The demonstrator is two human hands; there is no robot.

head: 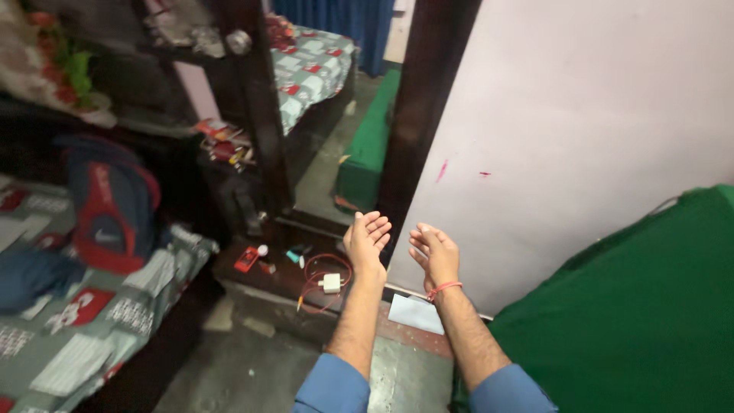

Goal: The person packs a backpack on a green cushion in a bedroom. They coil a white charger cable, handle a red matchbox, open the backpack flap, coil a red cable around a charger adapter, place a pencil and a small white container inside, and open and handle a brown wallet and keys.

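A view looking down from head height into a cramped room. At far left, a bed with a grey patterned sheet holds a red and blue backpack standing against dark shelves; the backpack looks closed, so whatever is inside cannot be seen. The shelves carry small cluttered items that are too dark and blurred to name. On a low dark ledge below them lie a small red box, a white charger block and a loop of red cable curling around it. Above and beside these, the person's left hand is raised with the palm up and the fingers loosely spread, holding nothing; the charger lies just below and to the left of this wrist, not touched. Just beside it, the right hand is also raised, palm up, fingers slack and gently curled, empty, with a red thread band on the wrist. Both forearms come from blue sleeves cut off by the bottom edge. A pale sheet of paper lies on the floor between the forearms. Behind the hands stands a dark door frame and a plain pale wall. At far right, a green cloth covers something whose shape is hidden.
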